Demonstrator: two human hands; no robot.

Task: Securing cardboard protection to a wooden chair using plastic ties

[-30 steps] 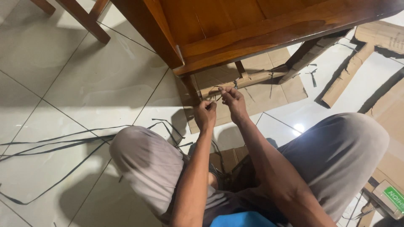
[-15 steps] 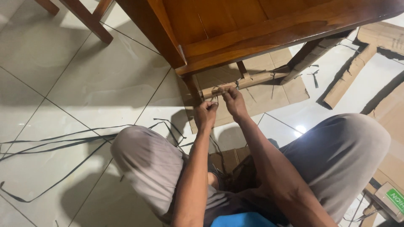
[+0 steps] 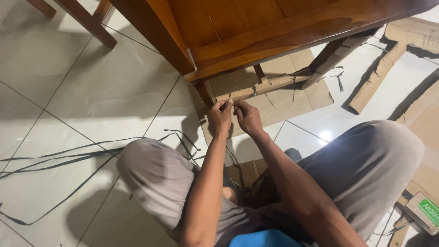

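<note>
Both hands, left hand [image 3: 219, 116] and right hand [image 3: 248, 116], slightly lower than before.

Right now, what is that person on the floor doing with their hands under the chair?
A person sits on the tiled floor with knees spread. The left hand and the right hand meet at a cardboard-wrapped rung low on a wooden chair. The fingers pinch something thin there, too small to make out. Loose black straps lie on the tiles, and flat cardboard lies under the chair.
</note>
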